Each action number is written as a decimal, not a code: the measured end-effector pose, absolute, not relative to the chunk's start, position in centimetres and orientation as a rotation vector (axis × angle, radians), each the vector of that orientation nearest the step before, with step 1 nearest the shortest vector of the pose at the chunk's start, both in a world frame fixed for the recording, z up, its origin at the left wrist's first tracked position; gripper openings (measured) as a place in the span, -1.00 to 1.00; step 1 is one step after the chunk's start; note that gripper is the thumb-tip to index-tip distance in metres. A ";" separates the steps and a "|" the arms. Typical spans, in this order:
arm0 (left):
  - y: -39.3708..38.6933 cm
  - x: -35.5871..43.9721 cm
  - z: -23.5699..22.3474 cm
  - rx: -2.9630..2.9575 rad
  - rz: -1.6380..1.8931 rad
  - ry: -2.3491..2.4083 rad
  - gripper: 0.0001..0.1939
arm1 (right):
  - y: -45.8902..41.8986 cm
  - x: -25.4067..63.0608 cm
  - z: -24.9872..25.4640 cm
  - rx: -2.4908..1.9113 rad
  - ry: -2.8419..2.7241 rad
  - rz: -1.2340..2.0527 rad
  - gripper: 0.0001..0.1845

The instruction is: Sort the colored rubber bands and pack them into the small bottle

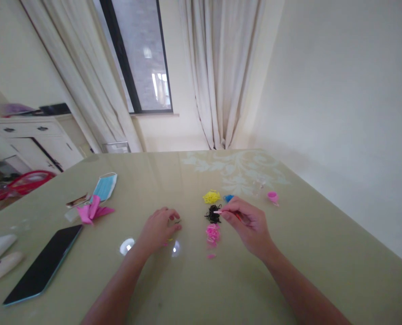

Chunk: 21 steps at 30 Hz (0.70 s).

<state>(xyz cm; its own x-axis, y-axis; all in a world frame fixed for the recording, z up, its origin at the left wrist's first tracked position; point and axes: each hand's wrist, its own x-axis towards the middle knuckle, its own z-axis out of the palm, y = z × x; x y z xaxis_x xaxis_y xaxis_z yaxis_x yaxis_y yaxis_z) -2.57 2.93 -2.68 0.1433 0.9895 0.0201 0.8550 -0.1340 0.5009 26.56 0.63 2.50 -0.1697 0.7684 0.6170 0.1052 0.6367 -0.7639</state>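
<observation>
Nearest on the glossy desk (173, 289), at the left, lies a dark flat tablet (43, 266), slanted, with a rounded white object (3, 267) beside it. Toward the middle sit a small pink piece (211, 256) and, just beyond it, a pile of pink bands (213, 233).

The left hand (159, 228) hovers low or rests at the desk — its thumb and fingers are curled and parted around a small dark strand (177, 221), and I cannot tell whether its grip has hold of it. Pink and yellow bits show beside that hand. The right hand (250, 225) has its grip pinched on a slim pale tool (217, 212), the tip over the pile of black bands (213, 214).

Farther left is a folded pink piece (93, 211), close to a blue face mask (105, 186). Beyond the black pile are yellow bands (211, 196) and, partly behind the right hand, blue ones — a pink cup-like piece (273, 197) lies to their right. Behind the desk stand a white cabinet (34, 135), pale curtains (214, 67) and a dark-framed window (141, 54).
</observation>
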 end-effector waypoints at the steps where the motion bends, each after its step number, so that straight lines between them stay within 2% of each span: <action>1: 2.9 -2.4 -2.6 2.045 0.498 1.751 -0.83 | 0.6 26.7 2.6 -0.716 -1.656 0.693 -0.80; 12: 3.0 -1.7 -3.2 2.098 0.593 1.694 -0.86 | 0.9 27.1 2.7 -0.686 -1.646 0.693 -0.86; 21: 3.0 -1.2 -2.3 2.022 0.793 1.664 -0.82 | 0.7 27.2 2.9 -0.700 -1.681 0.686 -0.80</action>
